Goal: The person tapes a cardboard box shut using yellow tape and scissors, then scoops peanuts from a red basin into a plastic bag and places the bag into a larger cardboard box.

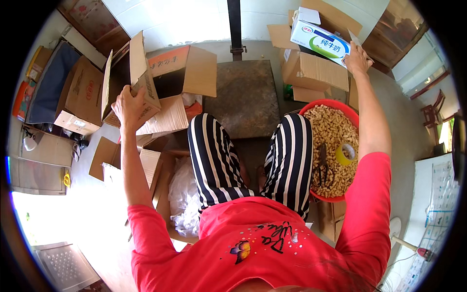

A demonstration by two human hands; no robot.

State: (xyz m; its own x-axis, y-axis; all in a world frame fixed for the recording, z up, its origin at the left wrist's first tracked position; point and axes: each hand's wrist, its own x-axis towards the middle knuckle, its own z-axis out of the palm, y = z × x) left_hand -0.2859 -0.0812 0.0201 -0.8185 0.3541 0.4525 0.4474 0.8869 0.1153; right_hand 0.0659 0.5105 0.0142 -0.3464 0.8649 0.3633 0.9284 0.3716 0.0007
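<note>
At the upper left, my left hand (128,106) grips the side of an open cardboard box (147,95). My right hand (357,60), at the upper right, holds the end of a white, blue and green milk carton (318,39), which lies tilted over an open brown cardboard box (317,71). Below my right forearm a red basin (341,106) full of peanuts in their shells (323,126) stands beside my knee. On the peanuts lie black-handled scissors (323,169) and a roll of yellow tape (345,154).
A dark flat platform (242,98) with a black post (236,33) stands ahead of my knees. Several open boxes crowd the left, one holding clear plastic bags (184,197). A blue cloth (54,84) hangs at the far left. A wooden chair (433,109) is at the far right.
</note>
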